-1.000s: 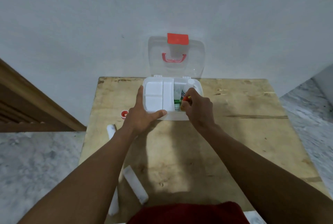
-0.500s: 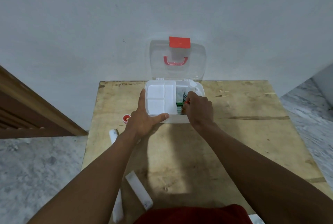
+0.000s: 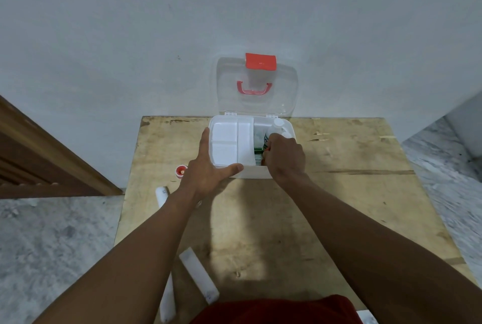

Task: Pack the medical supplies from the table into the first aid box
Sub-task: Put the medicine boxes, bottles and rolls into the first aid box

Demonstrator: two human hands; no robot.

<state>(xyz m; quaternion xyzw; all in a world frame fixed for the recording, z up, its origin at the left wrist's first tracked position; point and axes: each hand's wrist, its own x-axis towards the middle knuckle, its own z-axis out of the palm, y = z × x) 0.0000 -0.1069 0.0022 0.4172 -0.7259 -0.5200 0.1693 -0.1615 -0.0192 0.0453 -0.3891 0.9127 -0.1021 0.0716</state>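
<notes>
The white first aid box (image 3: 290, 128) stands open at the far middle of the wooden table (image 3: 339, 193), its clear lid (image 3: 257, 86) with a red latch leaning on the wall. A white divided tray (image 3: 227, 145) fills the box's left half. My left hand (image 3: 206, 169) grips the box's front left corner, thumb along the front edge. My right hand (image 3: 285, 156) reaches into the right half, fingers closed on a small red item, mostly hidden, beside a green pack (image 3: 259, 150) and a white bottle (image 3: 277, 125).
On the table's left part lie a small red cap (image 3: 180, 171), a white roll (image 3: 162, 195) and two long white packets (image 3: 199, 275), one at the near left edge (image 3: 167, 300). A wooden frame stands at the left; grey marble floor surrounds the table.
My right hand has pushed deeper into the box's right half, hiding most of the small red item. The left hand keeps its hold on the box.
</notes>
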